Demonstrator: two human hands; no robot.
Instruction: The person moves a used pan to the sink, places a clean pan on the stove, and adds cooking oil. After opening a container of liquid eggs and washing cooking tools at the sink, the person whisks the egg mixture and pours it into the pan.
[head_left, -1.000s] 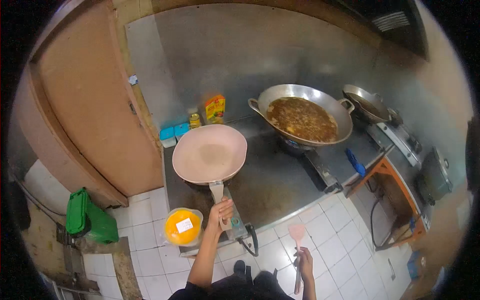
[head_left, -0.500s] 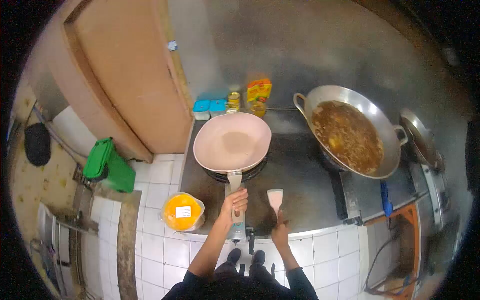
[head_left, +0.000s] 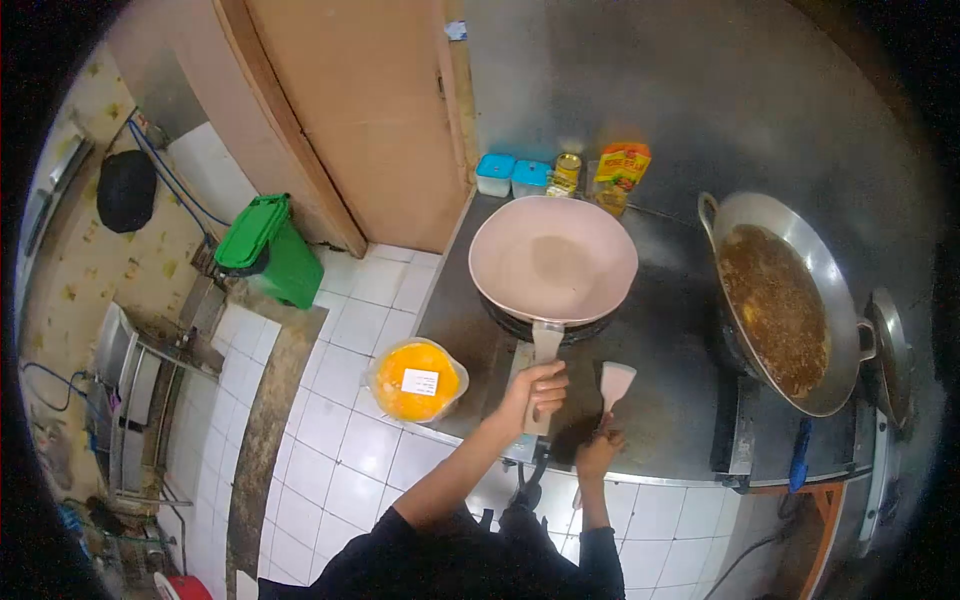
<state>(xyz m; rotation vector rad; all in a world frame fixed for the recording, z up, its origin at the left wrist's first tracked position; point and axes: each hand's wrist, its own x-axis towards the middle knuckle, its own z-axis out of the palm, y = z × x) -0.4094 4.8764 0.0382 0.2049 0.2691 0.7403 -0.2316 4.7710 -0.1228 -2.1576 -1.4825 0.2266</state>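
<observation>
My left hand (head_left: 535,396) is closed around the handle of a pale pink frying pan (head_left: 590,285), which rests over a burner on the stove. A thin brownish patch shows on the pan's bottom. In my right hand (head_left: 598,447) is a spatula (head_left: 617,384) with a pinkish blade, held upright by its handle, just right of the pan handle. The blade is apart from the pan. Left of my left forearm, a clear container of orange-yellow liquid (head_left: 436,362) with a white label stands at the counter's edge.
A large metal wok (head_left: 787,228) of bubbling brown liquid stands at right. Blue-lidded tubs (head_left: 495,175), a can (head_left: 565,172) and a yellow pouch (head_left: 622,170) line the back wall. A green bin (head_left: 285,255) stands on the tiled floor at left, near a door (head_left: 360,110).
The whole view has swung left, so the stove things appear further right. Both hands keep their holds on the pan handle and the spatula.
</observation>
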